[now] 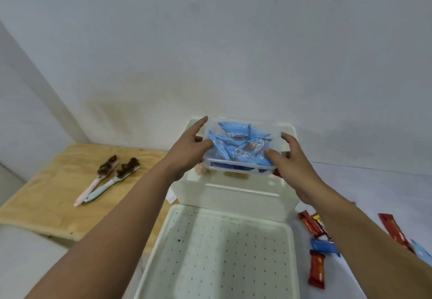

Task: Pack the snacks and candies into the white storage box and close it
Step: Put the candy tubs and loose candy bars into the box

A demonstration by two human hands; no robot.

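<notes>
I see a clear tub (238,151) full of candy packs (236,146), held between my left hand (189,151) and my right hand (287,160). It is above the far part of the storage box (233,247). Two brushes (107,179) lie on a wooden board (53,191) to the left. Snack bars (315,226) lie on the table (364,188) to the right of the box.

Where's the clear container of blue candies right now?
In the head view, centre: the clear container is gripped between the left hand and right hand, over the white storage box.
</notes>
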